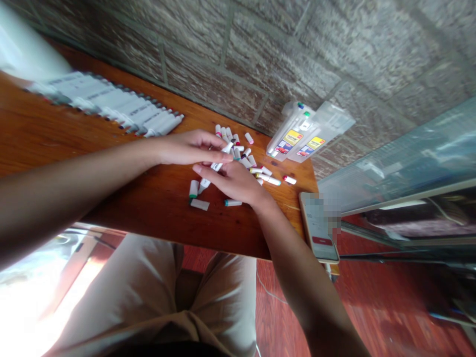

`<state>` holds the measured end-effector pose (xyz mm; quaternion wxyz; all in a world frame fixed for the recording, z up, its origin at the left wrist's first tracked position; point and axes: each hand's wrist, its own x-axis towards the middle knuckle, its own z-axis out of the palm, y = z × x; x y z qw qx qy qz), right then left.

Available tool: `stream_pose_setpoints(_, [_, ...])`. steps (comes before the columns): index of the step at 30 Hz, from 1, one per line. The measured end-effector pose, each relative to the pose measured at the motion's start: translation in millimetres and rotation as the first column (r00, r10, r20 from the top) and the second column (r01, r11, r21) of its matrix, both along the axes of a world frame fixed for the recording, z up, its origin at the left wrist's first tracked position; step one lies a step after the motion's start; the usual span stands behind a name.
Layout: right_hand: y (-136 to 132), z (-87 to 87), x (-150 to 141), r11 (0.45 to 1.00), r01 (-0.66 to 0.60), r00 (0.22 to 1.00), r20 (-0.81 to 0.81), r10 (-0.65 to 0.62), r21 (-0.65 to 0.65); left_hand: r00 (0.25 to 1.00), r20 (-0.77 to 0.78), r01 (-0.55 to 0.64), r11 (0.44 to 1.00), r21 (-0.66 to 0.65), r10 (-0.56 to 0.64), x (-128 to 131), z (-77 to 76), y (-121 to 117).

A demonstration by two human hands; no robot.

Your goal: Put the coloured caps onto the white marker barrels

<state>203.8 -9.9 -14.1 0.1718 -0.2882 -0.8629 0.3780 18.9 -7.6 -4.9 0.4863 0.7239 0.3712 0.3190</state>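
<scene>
A white marker (216, 165) without caps slants across between my two hands above the wooden table (156, 208). My left hand (193, 148) pinches its upper part near the dark tip. Lower down, my right hand (238, 181) closes round the barrel, with the thumb along it. Right by the marker's lower end are a green-banded cap (194, 189) and another cap (200, 204) lying on its side. A blue-ended cap (233, 203) rests below my right hand. Behind both hands is a loose heap of white caps (245, 161) with coloured ends, partly hidden by my fingers.
A long row of markers (115, 104) lies at the left rear. Near the stone wall (238, 59) stands an open clear plastic case (293, 136) with yellow labels. A phone (318, 228) lies at the table's right edge, beside a glass panel (401, 153).
</scene>
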Motion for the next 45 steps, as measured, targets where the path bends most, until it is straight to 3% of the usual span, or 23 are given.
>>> stream_pose_setpoints(15, [-6.9, 5.0, -0.7, 0.998, 0.035, 0.997, 0.061, -0.038, 0.046, 1.000, 0.009, 0.002, 0.999, -0.043, -0.002, 0.8, 0.6, -0.6])
stream_pose_setpoints(22, [-7.4, -2.1, -1.9, 0.996, -0.020, 0.998, 0.068, 0.014, 0.088, 0.997, -0.072, 0.002, 1.000, 0.006, -0.001, 1.4, -2.0, 1.2])
stream_pose_setpoints(29, [-4.7, -3.9, -0.8, 0.993, -0.068, 0.998, 0.024, 0.066, 0.096, 0.998, -0.056, -0.003, 1.000, -0.004, 0.002, 4.0, -0.5, -0.5])
stream_pose_setpoints(35, [-3.4, -6.3, -1.5, 0.990, -0.068, 0.998, 0.012, 0.067, 0.123, 0.992, -0.105, -0.065, 0.998, -0.010, 0.063, 5.1, -0.9, -1.8])
stream_pose_setpoints(45, [-3.9, -5.0, -0.6, 0.994, -0.051, 0.997, 0.058, 0.045, 0.100, 0.992, 0.014, -0.126, 0.988, -0.084, 0.128, 8.9, 0.4, -2.2])
